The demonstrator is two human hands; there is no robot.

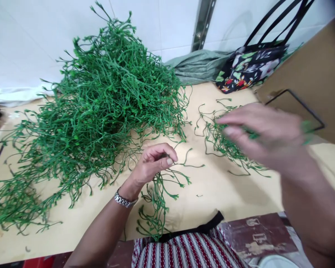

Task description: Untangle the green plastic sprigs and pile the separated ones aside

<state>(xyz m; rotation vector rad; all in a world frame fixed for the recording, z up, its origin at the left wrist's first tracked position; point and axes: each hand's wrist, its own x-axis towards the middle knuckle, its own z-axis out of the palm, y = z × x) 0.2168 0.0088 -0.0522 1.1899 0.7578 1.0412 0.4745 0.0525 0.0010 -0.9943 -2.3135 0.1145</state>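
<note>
My left hand [154, 163], with a metal watch on its wrist, is closed in a pinch on a bunch of green plastic stems [158, 203] that hangs down towards the table's front edge. My right hand [264, 132] is raised and blurred by motion above a small heap of green stems [226, 143]; its fingers are stretched out and some green shows beside them. A large pile of the same green stems [100, 111] covers the left and middle of the pale yellow table [212, 186].
A floral bag with black handles [251, 67] and a folded grey-green sack [198, 67] lie at the back against the white wall. A brown board [318, 78] with a black wire frame leans at the right. Striped red and white cloth [190, 251] is at the front edge.
</note>
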